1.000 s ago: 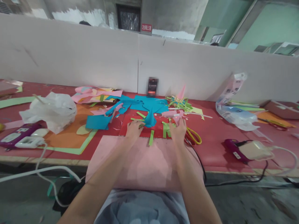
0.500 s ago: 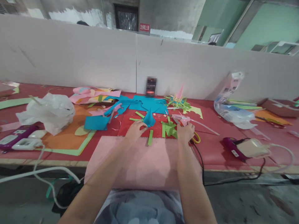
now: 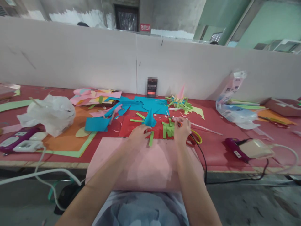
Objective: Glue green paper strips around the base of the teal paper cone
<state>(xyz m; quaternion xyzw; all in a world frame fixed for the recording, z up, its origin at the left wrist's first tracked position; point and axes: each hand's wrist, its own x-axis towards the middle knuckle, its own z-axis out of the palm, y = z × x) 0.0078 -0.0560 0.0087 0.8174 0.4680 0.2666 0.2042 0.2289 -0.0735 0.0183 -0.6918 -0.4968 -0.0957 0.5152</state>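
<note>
So a long white partition [image 3: 82, 56] is running along the back of a red table [image 3: 211, 153], and paper scraps are lying all over the place. The blue paper cone [image 3: 150, 120] is standing point-up on a red sheet [image 3: 128, 128], right in front of the person, with a few green strips poking out around its base.

The left hand [image 3: 140, 134] is hovering low just beside the cone, fingers bent and a bit spread, close to a loose green strip [image 3: 151, 139] (can't tell if they're actually pinching anything). The right hand [image 3: 183, 130] is keeping its fingers wrapped around a glue gun [image 3: 180, 124], mostly hidden by the hand, with a clear glue stick [image 3: 208, 129] trailing off to the right.

A heap of green strips [image 3: 168, 129] is sitting between the hands, and yellow-and-red scissor handles [image 3: 197, 136] are peeking out beside the right one. Farther back, a pink cone [image 3: 181, 93] is rising out of a green fringe.
</note>
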